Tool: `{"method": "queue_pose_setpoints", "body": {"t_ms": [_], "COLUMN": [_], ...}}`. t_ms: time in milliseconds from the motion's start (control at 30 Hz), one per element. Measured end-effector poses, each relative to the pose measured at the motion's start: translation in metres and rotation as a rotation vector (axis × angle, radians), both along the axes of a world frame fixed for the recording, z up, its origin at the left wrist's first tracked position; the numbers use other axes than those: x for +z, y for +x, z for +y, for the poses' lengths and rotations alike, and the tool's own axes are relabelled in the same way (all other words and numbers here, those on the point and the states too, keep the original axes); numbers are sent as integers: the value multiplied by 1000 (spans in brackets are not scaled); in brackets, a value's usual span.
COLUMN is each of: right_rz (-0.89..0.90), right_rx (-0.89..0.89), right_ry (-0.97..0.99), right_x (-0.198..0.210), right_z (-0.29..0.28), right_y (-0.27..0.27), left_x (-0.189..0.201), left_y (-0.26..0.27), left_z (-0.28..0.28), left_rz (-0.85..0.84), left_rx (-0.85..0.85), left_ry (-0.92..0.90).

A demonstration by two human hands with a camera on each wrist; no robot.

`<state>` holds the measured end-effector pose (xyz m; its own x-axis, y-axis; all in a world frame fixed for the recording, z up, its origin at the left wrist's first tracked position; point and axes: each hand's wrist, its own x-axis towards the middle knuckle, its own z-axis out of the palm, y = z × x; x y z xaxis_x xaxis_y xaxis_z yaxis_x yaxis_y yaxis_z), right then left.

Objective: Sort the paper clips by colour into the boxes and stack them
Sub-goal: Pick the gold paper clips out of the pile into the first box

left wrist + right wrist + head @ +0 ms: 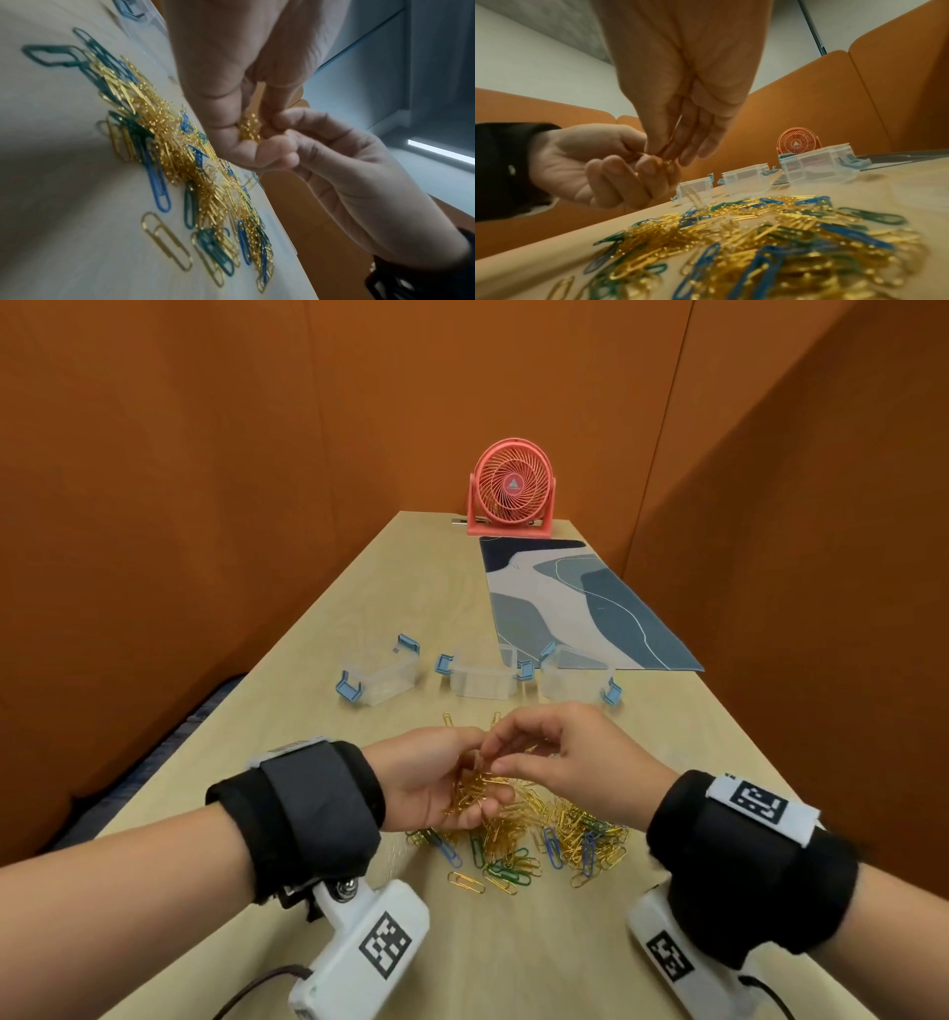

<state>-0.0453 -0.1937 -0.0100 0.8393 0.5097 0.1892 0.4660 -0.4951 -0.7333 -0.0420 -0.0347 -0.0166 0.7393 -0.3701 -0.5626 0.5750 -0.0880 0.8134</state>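
A mixed pile of gold, blue and green paper clips (539, 834) lies on the table in front of me. My left hand (477, 793) hovers over the pile, palm up, fingers curled round a bunch of gold clips (249, 130). My right hand (495, 752) reaches down to it from the right, and its thumb and fingertips (659, 154) pinch gold clips at the left palm. Three clear boxes with blue latches stand open in a row behind the pile: left box (380, 683), middle box (482, 680), right box (575, 677).
A pink desk fan (511, 490) stands at the far end of the table. A blue-grey patterned mat (580, 603) lies behind the right box. Orange partition walls close in both sides. The table's left edge (287, 649) runs close to the left box.
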Motion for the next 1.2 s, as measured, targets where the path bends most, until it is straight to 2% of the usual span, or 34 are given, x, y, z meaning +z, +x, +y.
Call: {"method": "queue_pose_setpoints", "body": {"t_ms": [67, 167, 267, 400, 667, 833, 933, 1033, 1133, 1200], "right_rz": [-13, 42, 36, 36, 33, 72, 69, 46, -15, -3], "right_rx": [-56, -96, -9, 75, 33, -72, -61, -4, -70, -129], "right_ry": [-84, -349, -600, -719, -541, -193, -72, -87, -158, -247], "right_x": [-2, -9, -17, -20, -17, -5, 3, 9, 14, 16], "right_z": [-6, -16, -15, -6, -2, -6, -2, 3, -4, -12], "right_y": [2, 4, 2, 6, 9, 10, 8, 6, 13, 15], "left_x": [3, 4, 4, 4, -1, 0, 1, 4, 7, 12], "left_y": [1, 4, 6, 6, 7, 6, 5, 5, 13, 27], "left_z": [4, 13, 22, 28, 33, 27, 19, 12, 13, 22], "left_rz": [-1, -10, -23, -34, -15, 43, 84, 98, 51, 30], "left_rx": [17, 34, 46, 54, 92, 94, 56, 10, -46, 1], "left_ry": [43, 113, 120, 115, 58, 48, -19, -88, -17, 27]}}
